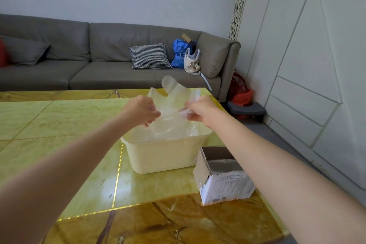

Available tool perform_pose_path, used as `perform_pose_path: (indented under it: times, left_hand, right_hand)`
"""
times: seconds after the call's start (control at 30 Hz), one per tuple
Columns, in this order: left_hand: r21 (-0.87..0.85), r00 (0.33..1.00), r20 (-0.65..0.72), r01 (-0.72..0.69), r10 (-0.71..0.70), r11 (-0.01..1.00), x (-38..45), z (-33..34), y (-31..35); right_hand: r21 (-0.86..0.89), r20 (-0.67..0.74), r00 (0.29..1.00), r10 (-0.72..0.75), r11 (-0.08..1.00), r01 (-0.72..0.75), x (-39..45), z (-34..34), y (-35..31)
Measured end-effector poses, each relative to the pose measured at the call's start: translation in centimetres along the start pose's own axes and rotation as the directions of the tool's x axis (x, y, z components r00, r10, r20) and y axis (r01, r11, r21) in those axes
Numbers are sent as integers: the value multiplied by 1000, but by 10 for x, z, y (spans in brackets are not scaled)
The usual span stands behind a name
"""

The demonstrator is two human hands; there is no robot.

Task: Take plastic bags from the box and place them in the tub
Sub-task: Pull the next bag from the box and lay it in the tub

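Note:
A clear plastic bag is stretched between both hands just above the cream tub. My left hand pinches its left edge and my right hand pinches a bunched part of its right edge. The bag's handle loops stick up behind the hands, and its lower part hangs into the tub, where more clear plastic lies. A torn white cardboard box stands to the right of the tub, under my right forearm, its open top facing up and left.
The tub and box stand on a glossy yellow-green table with a brown marbled border. A grey sofa with a checked cushion and bags runs behind it. White cabinets line the right side.

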State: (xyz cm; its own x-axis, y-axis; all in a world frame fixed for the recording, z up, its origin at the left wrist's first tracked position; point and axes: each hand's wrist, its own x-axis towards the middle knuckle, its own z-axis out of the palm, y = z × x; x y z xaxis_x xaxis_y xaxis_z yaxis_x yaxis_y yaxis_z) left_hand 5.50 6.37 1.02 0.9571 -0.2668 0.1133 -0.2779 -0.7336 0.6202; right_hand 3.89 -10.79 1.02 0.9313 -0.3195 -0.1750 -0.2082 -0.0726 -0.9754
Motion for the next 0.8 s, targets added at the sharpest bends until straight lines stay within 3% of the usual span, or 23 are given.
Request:
perform_pose_path:
  times: [0.1, 0.17, 0.23, 0.3, 0.37, 0.43, 0.5, 0.57, 0.6, 0.63, 0.7, 0.73, 0.8]
  left_hand:
    - [85, 991, 55, 114, -119, 990, 4, 1, -16]
    - [272, 984, 0, 169, -175, 947, 7, -2, -24]
    - [457, 990, -121, 116, -67, 882, 10, -6, -27]
    - [457, 980, -124, -84, 157, 885, 12, -5, -22]
    - [374, 958, 87, -285, 273, 882, 11, 2, -13]
    - [364, 914, 371, -306, 164, 880, 10, 12, -6]
    - [432, 859, 511, -295, 39, 852, 12, 20, -5]
    - [449, 836, 548, -282, -13, 848, 16, 27, -5]
    - [464, 829, 559, -278, -34, 841, 18, 30, -5]
    - [482, 822, 566, -272, -58, 833, 19, 33, -5]
    - [511, 821, 564, -260, -91, 820, 21, 39, -6]
    - [528, 823, 559, -264, -96, 807, 22, 40, -7]
    - [574, 824, 556, -285, -110, 767, 25, 42, -10]
  right_hand:
    - [-265, -58, 998, 25, 963, -39, 20, -3, 13]
    - [-416, -29, 998, 53, 907, -60, 26, -1, 17]
    - [-536, 11, 998, 70, 843, -53, 28, 1, 20]
    - [-592, 57, 994, 96, 805, -44, 29, 6, 24]
    - [-653, 78, 993, 90, 757, -17, 27, 9, 26]
    - [-716, 108, 994, 24, 695, 61, 22, 11, 23]
    - [-868, 141, 976, -167, 454, 203, 17, 9, 13]
    - [-905, 287, 874, -393, 188, 382, 16, 10, 5]
    - [-874, 394, 822, -410, 109, 473, 14, 13, 2]
    - [-832, 492, 804, -335, 88, 547, 13, 15, 1]
    - [-800, 596, 803, -7, 83, 595, 12, 19, 7]
    - [-821, 567, 807, 167, 32, 570, 13, 19, 11]
    - [-854, 461, 824, 329, -89, 513, 20, 15, 21]
